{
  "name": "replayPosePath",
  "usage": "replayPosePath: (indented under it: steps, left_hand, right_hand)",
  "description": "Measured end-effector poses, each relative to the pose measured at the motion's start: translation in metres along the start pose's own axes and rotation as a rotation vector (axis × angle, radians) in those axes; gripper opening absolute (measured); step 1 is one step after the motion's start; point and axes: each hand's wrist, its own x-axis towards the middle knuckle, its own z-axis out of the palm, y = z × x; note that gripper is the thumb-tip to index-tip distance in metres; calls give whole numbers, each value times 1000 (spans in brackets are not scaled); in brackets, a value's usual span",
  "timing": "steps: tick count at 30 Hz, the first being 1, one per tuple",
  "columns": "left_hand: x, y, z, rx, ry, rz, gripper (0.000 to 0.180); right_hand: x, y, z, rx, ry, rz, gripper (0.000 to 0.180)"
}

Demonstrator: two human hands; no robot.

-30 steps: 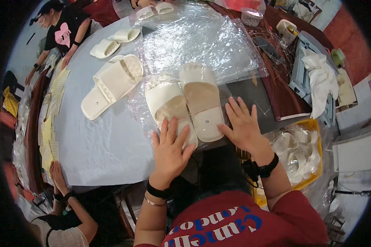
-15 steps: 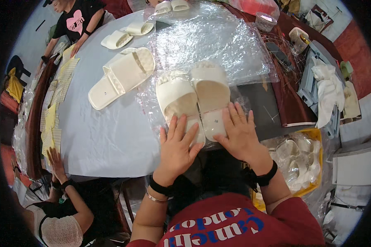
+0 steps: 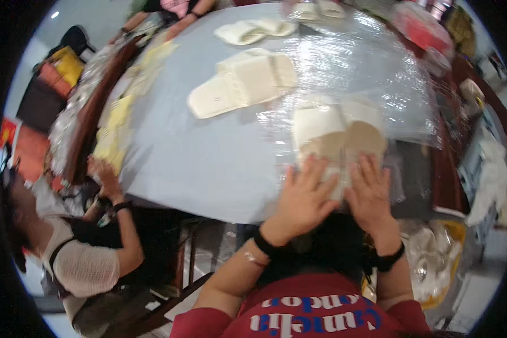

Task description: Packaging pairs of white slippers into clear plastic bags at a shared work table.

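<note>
A grey round surface (image 3: 208, 163) is filling most of the view, with a sheet of clear plastic (image 3: 366, 73) lying across its far right part. Both hands are lying flat at the near edge, fingers spread, each grip released and grasping nothing. The left hand (image 3: 301, 197) and right hand (image 3: 370, 194) are pressing side by side on the near ends of a pair of cream slippers (image 3: 338, 132), which are lying under or inside the plastic, stretching away just beyond the fingertips. Farther off, ahead and left of the left hand, a second pair (image 3: 242, 84) is lying bare on the surface, and a third pair (image 3: 256, 29) is sitting well beyond that. Far to the left of the left hand, another person (image 3: 79, 253) is sitting at the rim.
</note>
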Motion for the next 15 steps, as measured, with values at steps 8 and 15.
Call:
replayPosePath:
  steps: [8,15]
  left_hand:
    - [-3,-1,8,-83,85,-2,54]
    - [-3,-4,10,-96,88,8,54]
  right_hand:
    - [-2,7,5,-25,-13,-46,52]
    - [1,4,0,-11,-12,-26,51]
